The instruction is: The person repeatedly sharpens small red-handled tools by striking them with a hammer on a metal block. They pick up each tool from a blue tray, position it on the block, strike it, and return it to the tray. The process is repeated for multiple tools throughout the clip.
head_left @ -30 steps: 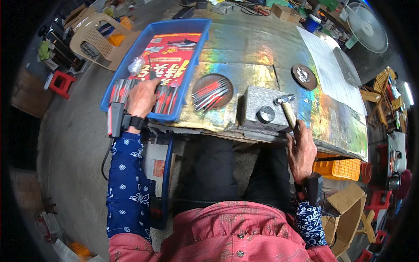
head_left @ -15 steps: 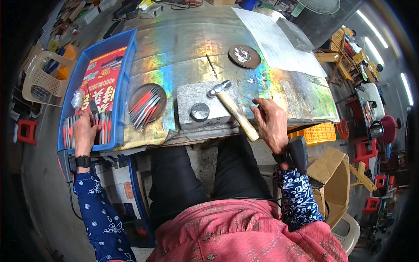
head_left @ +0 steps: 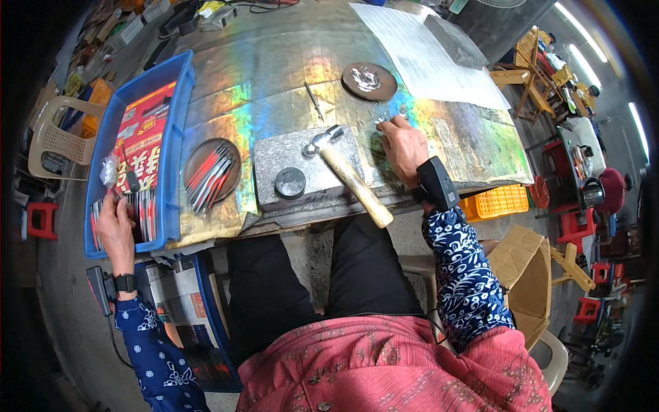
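My left hand [head_left: 115, 226] is inside the blue tray [head_left: 180, 147], among thin red and grey metal pieces [head_left: 146, 213] standing in a row. Its thumb and fingers are drawn together beside a small dark item [head_left: 132, 181]; whatever they grip is unclear. My right hand [head_left: 405, 152] rests low over the table, its fingertips pinched at some small silvery bits [head_left: 401, 111]. Left of it, a hammer [head_left: 347, 175] with a wooden handle lies across a grey metal block [head_left: 271, 154]. A round black disc [head_left: 290, 182] sits on the block too.
A brown dish [head_left: 228, 154] holds more red and grey pieces; another brown dish [head_left: 388, 82] has small white bits. A thin pointed tool [head_left: 314, 101] lies behind the block. White sheets [head_left: 419, 58] cover the far right. A cardboard box [head_left: 525, 275] stands right of my arm.
My right hand has moved forward and left, from beside the hammer handle to the silvery bits. My left hand stays at the row in the tray. The whole view has shifted slightly.
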Available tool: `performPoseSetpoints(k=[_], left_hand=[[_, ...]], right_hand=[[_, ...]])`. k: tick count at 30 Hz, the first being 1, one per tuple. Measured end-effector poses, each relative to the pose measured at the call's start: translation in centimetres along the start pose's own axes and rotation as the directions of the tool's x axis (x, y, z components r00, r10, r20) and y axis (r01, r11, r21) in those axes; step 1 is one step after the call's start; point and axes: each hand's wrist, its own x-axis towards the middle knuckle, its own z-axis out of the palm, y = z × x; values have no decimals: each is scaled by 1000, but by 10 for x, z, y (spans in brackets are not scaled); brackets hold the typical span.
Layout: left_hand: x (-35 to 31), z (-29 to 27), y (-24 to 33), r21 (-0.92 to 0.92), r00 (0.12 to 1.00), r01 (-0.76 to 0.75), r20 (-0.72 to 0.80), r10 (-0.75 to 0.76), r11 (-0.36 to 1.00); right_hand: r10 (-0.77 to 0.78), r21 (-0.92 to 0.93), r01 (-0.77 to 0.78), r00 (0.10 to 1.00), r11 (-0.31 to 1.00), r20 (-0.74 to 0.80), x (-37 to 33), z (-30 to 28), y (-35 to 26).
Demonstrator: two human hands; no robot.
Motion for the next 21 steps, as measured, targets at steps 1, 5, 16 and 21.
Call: performPoseSetpoints(k=[1,5,16,21], left_hand=[[-3,-1,5,-31,998,-24,-56,22,999],[-5,-11,37,-292,998,-35,-58,18,956],[-24,-1,150,-792,950,137,276,149,595],[-38,20,182,-873,940,227,313,138,433]], right_hand=[[-19,-8,19,1000,1000,12,3,2,2],[-85,-92,91,994,992,65,11,10,7],[-289,-278,301,954,912,85,28,19,18],[-235,-32,240,964,970,125,17,5,14]])
